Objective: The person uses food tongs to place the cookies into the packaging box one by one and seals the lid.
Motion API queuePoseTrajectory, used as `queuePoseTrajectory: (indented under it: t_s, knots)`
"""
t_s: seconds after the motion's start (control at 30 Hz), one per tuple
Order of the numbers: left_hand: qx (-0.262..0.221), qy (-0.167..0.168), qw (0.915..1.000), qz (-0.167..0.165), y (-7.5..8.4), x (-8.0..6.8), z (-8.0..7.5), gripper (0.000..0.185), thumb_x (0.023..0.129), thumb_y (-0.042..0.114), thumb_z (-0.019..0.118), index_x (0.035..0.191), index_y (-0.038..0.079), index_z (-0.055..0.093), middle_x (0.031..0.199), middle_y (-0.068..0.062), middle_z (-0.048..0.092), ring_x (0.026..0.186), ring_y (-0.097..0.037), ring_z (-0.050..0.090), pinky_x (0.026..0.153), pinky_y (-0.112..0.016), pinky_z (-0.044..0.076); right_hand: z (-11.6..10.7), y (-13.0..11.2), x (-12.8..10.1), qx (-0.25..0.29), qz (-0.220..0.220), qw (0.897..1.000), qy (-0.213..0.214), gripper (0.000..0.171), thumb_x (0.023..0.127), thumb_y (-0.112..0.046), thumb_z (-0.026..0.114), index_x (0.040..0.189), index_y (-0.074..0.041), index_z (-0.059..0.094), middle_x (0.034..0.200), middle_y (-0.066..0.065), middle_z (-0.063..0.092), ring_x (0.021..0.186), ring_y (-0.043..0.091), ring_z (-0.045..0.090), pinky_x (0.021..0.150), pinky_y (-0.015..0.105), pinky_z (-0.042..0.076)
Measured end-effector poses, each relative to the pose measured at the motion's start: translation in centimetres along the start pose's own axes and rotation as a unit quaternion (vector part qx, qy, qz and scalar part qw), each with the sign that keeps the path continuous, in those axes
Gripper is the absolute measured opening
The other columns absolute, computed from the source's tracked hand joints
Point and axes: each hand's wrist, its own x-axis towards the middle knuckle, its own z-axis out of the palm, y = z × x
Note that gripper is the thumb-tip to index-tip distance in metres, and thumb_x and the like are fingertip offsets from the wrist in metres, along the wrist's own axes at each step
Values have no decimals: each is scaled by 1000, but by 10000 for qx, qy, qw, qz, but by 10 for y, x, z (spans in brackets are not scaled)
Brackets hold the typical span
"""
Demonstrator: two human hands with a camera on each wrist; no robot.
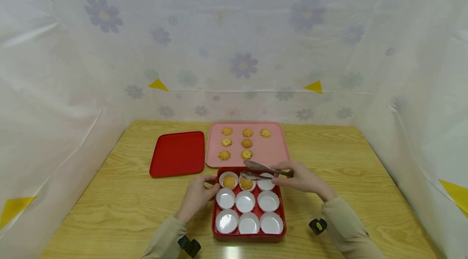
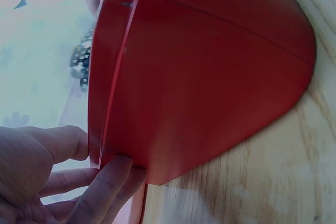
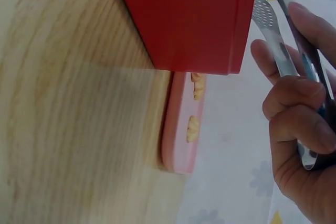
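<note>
Two swirl cookies [image 1: 237, 182] sit in paper cups in my square red box [image 1: 249, 236] at the table's near edge; my right hand [image 1: 305, 180] grips metal tongs [image 1: 261, 170] above them, while my left hand [image 1: 196, 196] rests relaxed fingers [image 2: 107, 182] against the box's left wall.

I see my two bare hands, the left hand [image 1: 196, 198] and the right hand [image 1: 305, 179], coming out of long beige fabric sleeves [image 1: 164, 238] that fit loosely and bunch at the cuffs. Each wrist carries a small black camera unit [image 1: 190, 246]; the right one [image 1: 317, 225] shows a yellow spot.
</note>
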Motion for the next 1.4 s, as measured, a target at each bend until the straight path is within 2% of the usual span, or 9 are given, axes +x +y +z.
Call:
queuePoseTrajectory:
  t_s: [0.17, 0.3, 0.4, 0.53, 0.77, 1.0, 1.2, 1.3, 1.4]
  knots:
    - [29, -2, 10000, 20, 0, 0, 0, 24, 86, 7, 72, 108, -2, 75, 99, -13, 76, 69, -11, 60, 58, -20, 48, 1, 7, -5, 299, 342, 9983, 370, 40, 95, -21, 69, 130, -4, 66, 118, 15, 72, 97, 3, 62, 77, 23, 56]
    - [8, -14, 10000, 3, 0, 0, 0, 24, 86, 8, 72, 108, -2, 75, 100, -13, 76, 68, -11, 60, 58, -21, 48, 2, 8, -6, 662, 642, 9932, 707, 44, 96, -21, 68, 135, -1, 62, 125, 22, 66, 94, 5, 60, 73, 22, 54]
    - [0, -26, 10000, 7, 0, 0, 0, 24, 86, 8, 72, 108, -1, 75, 100, -13, 76, 68, -11, 60, 59, -21, 48, 3, 8, -7, 1014, 937, 9851, 1025, 47, 97, -21, 68, 138, 0, 59, 119, 26, 63, 72, 4, 53, 59, 20, 47]
    - [22, -36, 10000, 8, 0, 0, 0, 24, 87, 8, 72, 109, -1, 75, 101, -13, 76, 69, -11, 61, 60, -21, 49, 5, 10, -7, 1159, 1247, 9756, 1388, 51, 96, -23, 68, 140, -1, 57, 107, 26, 60, 53, 3, 37, 48, 20, 36]
    - [6, -58, 10000, -63, 0, 0, 0, 25, 87, 9, 72, 110, -1, 75, 102, -13, 76, 68, -9, 60, 59, -21, 49, 5, 12, -5, 881, 1661, 9663, 1760, 58, 97, -30, 67, 145, -2, 52, 105, 27, 65, 50, 6, 38, 48, 23, 39]
    - [-14, -74, 10000, -39, 0, -1, 0, 26, 87, 9, 72, 110, -1, 74, 101, -13, 76, 69, -10, 61, 59, -21, 50, 1, 15, 4, 240, 1750, 9623, 2068, 56, 97, -31, 67, 140, 3, 56, 131, 30, 62, 80, 15, 55, 62, 22, 46]
    - [-23, -66, 10000, -45, 0, -1, -1, 26, 87, 9, 72, 110, -2, 74, 101, -13, 75, 68, -10, 61, 59, -21, 50, -8, 19, 14, 48, 1882, 9598, 2080, 58, 96, -33, 67, 141, 2, 55, 127, 29, 64, 65, 15, 54, 55, 26, 45]
    - [-12, -63, 10000, -52, 0, -1, -1, 26, 87, 9, 72, 111, -2, 74, 101, -14, 76, 68, -10, 61, 59, -21, 50, -12, 22, 21, -206, 1845, 9608, 2060, 57, 96, -34, 67, 139, 2, 57, 127, 28, 65, 81, 28, 65, 63, 28, 46]
    - [-15, -72, 10000, -58, 0, -1, -1, 26, 87, 9, 72, 111, -2, 74, 102, -14, 76, 68, -10, 61, 60, -21, 50, -17, 24, 28, -456, 1841, 9603, 2043, 54, 97, -31, 67, 135, 6, 59, 122, 28, 68, 87, 29, 63, 65, 27, 43]
